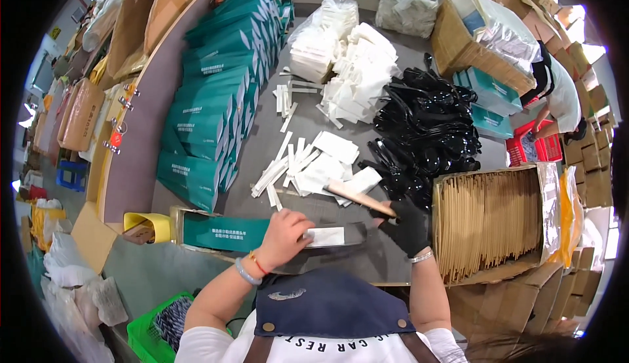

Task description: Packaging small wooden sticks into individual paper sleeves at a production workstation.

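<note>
My bare left hand [286, 239] is at the table's front edge, fingers curled down at the left end of a small flat white packet [326, 236]. Beyond the packet's other end lies a dark, shiny flat piece [354, 234]. To the left, a green printed bag [221, 232] lies flat in a long shallow holder, partly behind that hand. My right hand [406, 227], in a black fingerless glove, grips a thin tan strip-like piece [360, 199], seen almost edge-on. It slants over loose white packets [325, 170].
Stacked green bags [203, 124] line the left side. White packets [359, 75] and shiny black plastic pieces [426, 130] are heaped farther back. At right, an open carton [443, 225] holds upright brown card pieces [488, 222]. Another person [562, 94] bends beside a red basket [534, 145].
</note>
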A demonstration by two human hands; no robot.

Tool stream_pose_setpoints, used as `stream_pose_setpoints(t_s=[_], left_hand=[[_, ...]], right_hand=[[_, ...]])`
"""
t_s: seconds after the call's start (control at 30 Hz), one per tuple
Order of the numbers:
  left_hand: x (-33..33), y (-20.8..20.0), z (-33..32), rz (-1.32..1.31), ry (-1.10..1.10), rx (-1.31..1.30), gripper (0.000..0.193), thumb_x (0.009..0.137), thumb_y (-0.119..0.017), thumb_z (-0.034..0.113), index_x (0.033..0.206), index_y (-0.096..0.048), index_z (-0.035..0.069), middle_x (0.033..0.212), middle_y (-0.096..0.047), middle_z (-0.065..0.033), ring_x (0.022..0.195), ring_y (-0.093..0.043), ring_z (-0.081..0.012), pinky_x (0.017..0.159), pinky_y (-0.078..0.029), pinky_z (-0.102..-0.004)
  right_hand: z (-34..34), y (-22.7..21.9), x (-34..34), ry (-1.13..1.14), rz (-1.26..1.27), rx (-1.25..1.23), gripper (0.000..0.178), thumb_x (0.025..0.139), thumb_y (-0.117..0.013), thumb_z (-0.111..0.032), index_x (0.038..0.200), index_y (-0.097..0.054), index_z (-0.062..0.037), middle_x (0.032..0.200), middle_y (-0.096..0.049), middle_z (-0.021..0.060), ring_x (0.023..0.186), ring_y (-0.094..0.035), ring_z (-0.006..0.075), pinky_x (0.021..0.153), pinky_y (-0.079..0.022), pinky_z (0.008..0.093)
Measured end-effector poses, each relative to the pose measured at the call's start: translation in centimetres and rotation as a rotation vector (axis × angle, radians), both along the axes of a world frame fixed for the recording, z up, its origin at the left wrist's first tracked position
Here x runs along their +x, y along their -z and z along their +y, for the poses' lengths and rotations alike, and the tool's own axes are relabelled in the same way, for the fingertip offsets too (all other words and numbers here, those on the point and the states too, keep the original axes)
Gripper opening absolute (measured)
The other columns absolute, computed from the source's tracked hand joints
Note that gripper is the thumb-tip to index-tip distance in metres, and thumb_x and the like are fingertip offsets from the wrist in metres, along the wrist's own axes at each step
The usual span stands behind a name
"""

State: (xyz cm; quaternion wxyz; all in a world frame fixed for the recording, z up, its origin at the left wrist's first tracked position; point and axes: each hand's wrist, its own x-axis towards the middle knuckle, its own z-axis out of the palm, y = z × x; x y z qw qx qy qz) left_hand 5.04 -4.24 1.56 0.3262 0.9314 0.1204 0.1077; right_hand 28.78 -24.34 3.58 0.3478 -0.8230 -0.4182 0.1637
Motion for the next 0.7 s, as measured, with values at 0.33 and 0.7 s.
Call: stream_pose_setpoints(t_s=[0.33, 0.7], left_hand=[[-5.7, -1.0, -1.5, 0.114, 0.037, 0.323, 0.043, 0.07, -0.077, 0.023, 0.112, -0.066, 0.015, 0.114, -0.062, 0.0016, 0.107, -0.052, -0.0253, 0.087, -0.04, -0.0397], [-5.0, -0.1, 1.1, 0.067, -0.044, 0.129, 0.071, 0.059, -0.085, 0.027, 0.121, -0.058, 0.006, 0.127, -0.053, -0.008, 0.115, -0.047, -0.0324, 0.099, -0.038, -0.0471]], right_hand=[[1.8, 2.6, -5.2, -0.279, -0.037, -0.27, 0.041, 0.076, -0.076, -0.038, 0.113, -0.069, -0.0202, 0.088, -0.063, 0.0062, 0.085, -0.064, 0.0271, 0.071, -0.052, 0.0389], [1.7, 3.8, -5.0, -0.496, -0.227, -0.253, 0.035, 0.084, -0.069, -0.024, 0.119, -0.066, -0.0268, 0.099, -0.068, 0.0059, 0.082, -0.063, 0.0296, 0.071, -0.052, 0.0414]])
